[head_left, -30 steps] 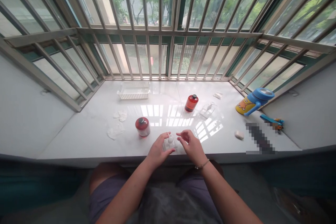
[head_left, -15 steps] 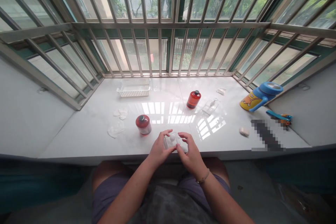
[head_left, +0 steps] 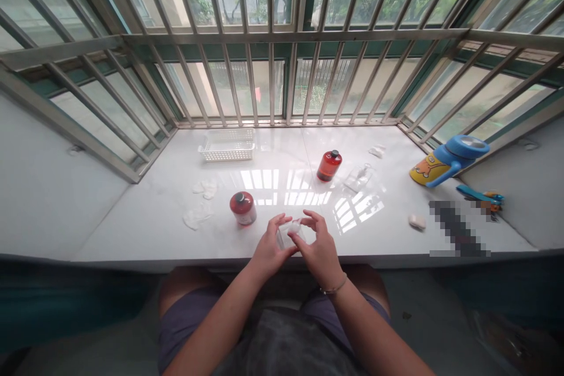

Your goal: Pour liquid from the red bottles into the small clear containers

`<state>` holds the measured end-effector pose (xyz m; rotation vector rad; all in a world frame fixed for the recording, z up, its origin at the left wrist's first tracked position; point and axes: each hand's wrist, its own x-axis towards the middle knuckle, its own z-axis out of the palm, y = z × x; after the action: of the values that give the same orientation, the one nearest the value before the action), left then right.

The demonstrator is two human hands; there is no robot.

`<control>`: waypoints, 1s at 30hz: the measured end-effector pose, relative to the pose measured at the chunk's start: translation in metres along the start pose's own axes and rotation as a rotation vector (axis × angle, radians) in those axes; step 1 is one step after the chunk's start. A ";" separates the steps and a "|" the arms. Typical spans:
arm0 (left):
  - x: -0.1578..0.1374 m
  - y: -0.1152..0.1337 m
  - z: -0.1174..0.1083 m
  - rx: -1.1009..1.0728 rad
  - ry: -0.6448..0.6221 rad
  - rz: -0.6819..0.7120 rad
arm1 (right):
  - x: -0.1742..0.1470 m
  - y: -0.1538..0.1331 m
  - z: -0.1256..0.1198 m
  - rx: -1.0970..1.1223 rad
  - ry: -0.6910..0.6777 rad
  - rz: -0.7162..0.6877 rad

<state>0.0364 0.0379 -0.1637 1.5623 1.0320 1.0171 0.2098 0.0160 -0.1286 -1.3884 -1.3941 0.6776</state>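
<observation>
Near the counter's front edge, my left hand (head_left: 269,248) is closed around the side of a clear, square-shaped bottle (head_left: 284,238). On top of the bottle is a small rounded whitish cap (head_left: 295,227), and the thumb and fingers of my right hand (head_left: 319,247) are pinched on it. Whether the cap is seated or loose is too small to tell. Left of my hands stands a red bottle with a black cap (head_left: 242,209). A second red bottle (head_left: 329,165) is farther back, beside a clear empty-looking bottle (head_left: 359,177).
A white perforated basket (head_left: 227,154) stands at the back left. Crumpled white tissues (head_left: 197,215) lie at left, another (head_left: 377,151) at back right. To the right are a blue-and-yellow cup (head_left: 447,161), a pale lump (head_left: 416,222), a keyring with strap (head_left: 480,195) and a blurred dark object (head_left: 458,229).
My right hand has shifted in over the clear bottle, and its thumb and fingers have closed on the rounded cap. The left hand keeps its hold. The view has shifted slightly.
</observation>
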 end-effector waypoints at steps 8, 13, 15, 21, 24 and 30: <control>0.000 -0.001 -0.002 0.049 -0.007 -0.034 | 0.004 -0.011 -0.017 0.093 0.014 -0.021; 0.004 0.002 -0.002 0.116 -0.010 -0.010 | 0.003 -0.014 -0.012 0.209 0.056 -0.040; 0.008 0.003 -0.001 0.187 -0.008 0.024 | 0.003 -0.016 -0.011 0.264 0.131 -0.064; 0.014 0.008 -0.002 0.369 0.073 0.176 | -0.001 -0.026 -0.019 0.290 0.290 -0.271; 0.002 0.025 -0.007 0.336 0.174 0.222 | -0.006 -0.036 -0.021 0.278 0.289 -0.353; -0.033 0.081 -0.009 -0.334 0.072 -0.185 | -0.021 -0.055 0.001 0.334 0.155 -0.425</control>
<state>0.0292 -0.0048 -0.0877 1.1459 0.9782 1.0607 0.1846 -0.0140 -0.0842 -0.8295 -1.3246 0.4818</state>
